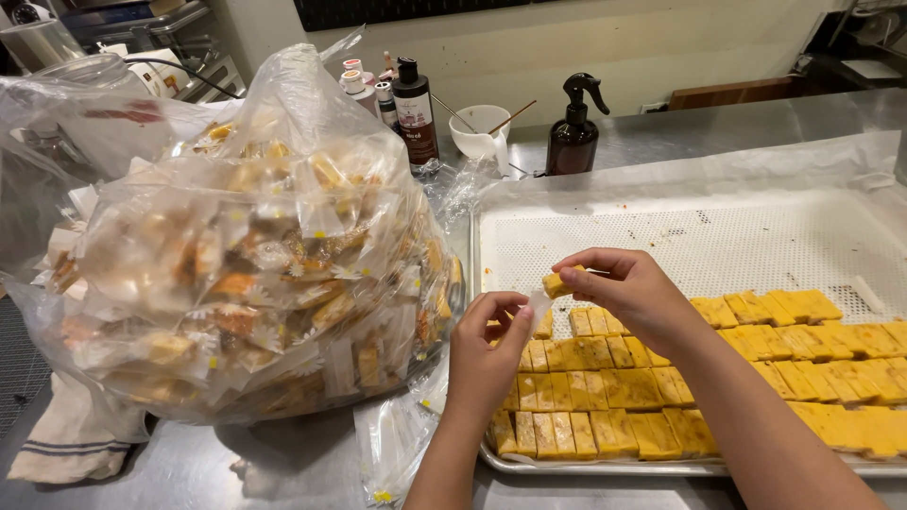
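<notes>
Nearest the camera, the person's two forearms rise from the bottom edge toward the middle of the view. The left hand [488,351] has its fingers curled shut, thumb and forefinger pinching the edge of a small clear plastic sleeve [537,304]. At about two o'clock from it, just beside, the right hand [625,286] grips a small yellow-orange rectangular pastry piece [556,282] between fingertips and thumb, held in the air above the tray and right at the sleeve's upper end.

Under both hands lies a rectangular metal baking tray [605,466] lined with a white perforated mat [718,246]. Rows of yellow-orange rectangular pastry pieces [756,378] cover its near half, from six o'clock round to three o'clock; the far half of the mat is bare apart from crumbs.

At nine o'clock from the hands, a large clear plastic bag [246,246], bulging with individually wrapped pastry pieces, sits on the stainless steel counter [189,467], touching the tray's left rim. A striped cloth [71,439] lies at the bag's near left corner.

Farther off, at twelve o'clock, stand a dark brown spray bottle [573,132], a white ceramic cup holding utensils [480,132], a dark bottle with a black cap [414,113] and small white-capped bottles [364,87].
</notes>
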